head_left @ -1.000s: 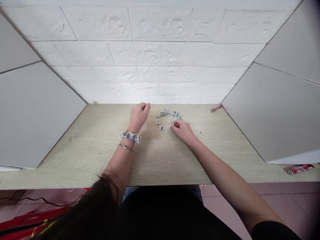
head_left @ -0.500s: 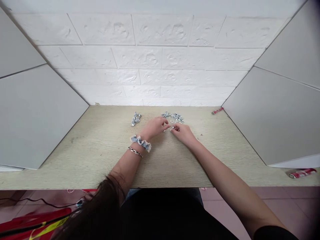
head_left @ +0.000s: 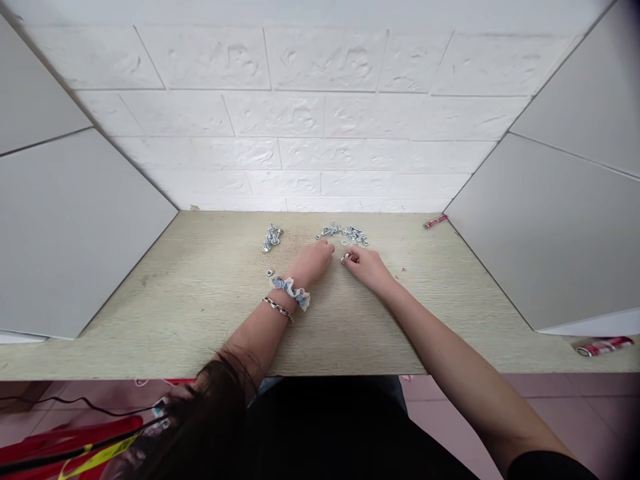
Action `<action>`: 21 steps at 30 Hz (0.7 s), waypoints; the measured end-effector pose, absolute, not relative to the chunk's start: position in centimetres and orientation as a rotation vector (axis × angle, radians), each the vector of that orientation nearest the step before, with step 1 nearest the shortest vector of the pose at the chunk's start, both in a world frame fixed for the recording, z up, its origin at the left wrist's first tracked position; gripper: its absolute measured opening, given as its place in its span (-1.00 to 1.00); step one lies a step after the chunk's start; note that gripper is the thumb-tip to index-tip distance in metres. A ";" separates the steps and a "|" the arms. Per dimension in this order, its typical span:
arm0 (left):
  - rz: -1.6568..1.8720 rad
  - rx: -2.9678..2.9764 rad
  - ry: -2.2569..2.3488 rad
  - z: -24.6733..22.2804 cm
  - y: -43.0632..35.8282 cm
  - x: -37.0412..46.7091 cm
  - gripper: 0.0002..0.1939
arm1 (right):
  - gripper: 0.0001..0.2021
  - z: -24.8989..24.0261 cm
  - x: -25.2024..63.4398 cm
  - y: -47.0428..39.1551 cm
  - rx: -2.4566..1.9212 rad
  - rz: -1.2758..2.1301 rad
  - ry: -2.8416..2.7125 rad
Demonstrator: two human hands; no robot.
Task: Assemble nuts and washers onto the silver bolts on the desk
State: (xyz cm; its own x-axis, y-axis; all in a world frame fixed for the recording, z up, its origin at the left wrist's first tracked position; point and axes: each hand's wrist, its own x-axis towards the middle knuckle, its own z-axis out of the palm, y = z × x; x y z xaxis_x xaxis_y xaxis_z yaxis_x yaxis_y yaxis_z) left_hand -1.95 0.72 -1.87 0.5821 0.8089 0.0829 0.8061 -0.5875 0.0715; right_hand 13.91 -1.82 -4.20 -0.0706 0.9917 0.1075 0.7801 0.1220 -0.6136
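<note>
My right hand [head_left: 367, 265] pinches a small shiny metal piece [head_left: 345, 258] between thumb and fingertips, just above the wooden tabletop; its exact kind is too small to tell. Close by on the left, my left hand [head_left: 314, 260] is closed, fingertips curled down toward the table. Whatever it may hold is hidden. A flat washer [head_left: 344, 243] lies just beyond the two hands. Behind it is a loose pile of bolts, nuts and washers [head_left: 353, 233]. One nut [head_left: 270, 273] rests left of my left wrist, and another [head_left: 318, 237] sits beyond the left hand.
A cluster of bolts [head_left: 271, 238] stands to the left on the wooden tabletop [head_left: 165, 300]. A white brick-pattern wall [head_left: 300, 153] closes the back, with grey panels on both sides. Red cylinders lie at the far right [head_left: 435, 221] and near right [head_left: 604, 346].
My left hand has moved slightly nearer, and its fingers have curled in. The nuts beside the wrist and beyond the hand now show. My right hand has hardly moved.
</note>
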 end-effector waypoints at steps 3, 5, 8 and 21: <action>0.186 2.774 1.413 -1.8 0.8 -2.1 -0.79 | -0.91 -4.1 13.9 -1.9 -1.715 0.558 -1.909; 0.184 2.764 1.408 -1.7 0.9 -2.3 -0.78 | -0.91 -4.1 13.8 -1.9 -1.718 0.554 -1.916; 0.164 2.742 1.419 -1.5 0.9 -2.3 -0.75 | -0.91 -4.0 13.7 -1.9 -1.727 0.547 -1.928; 0.574 3.268 0.620 -0.7 -1.7 1.6 -0.75 | -0.84 -5.0 15.5 -0.3 -1.550 0.730 -1.921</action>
State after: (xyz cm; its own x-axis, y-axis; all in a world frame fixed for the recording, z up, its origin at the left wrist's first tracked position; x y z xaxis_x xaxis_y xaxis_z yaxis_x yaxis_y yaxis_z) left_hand 1.64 -1.65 -0.69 0.8765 0.3113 0.3672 0.3900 -0.9063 -0.1627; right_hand 15.46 -0.32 -5.05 -0.1750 0.9807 0.0867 0.6758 0.1837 -0.7138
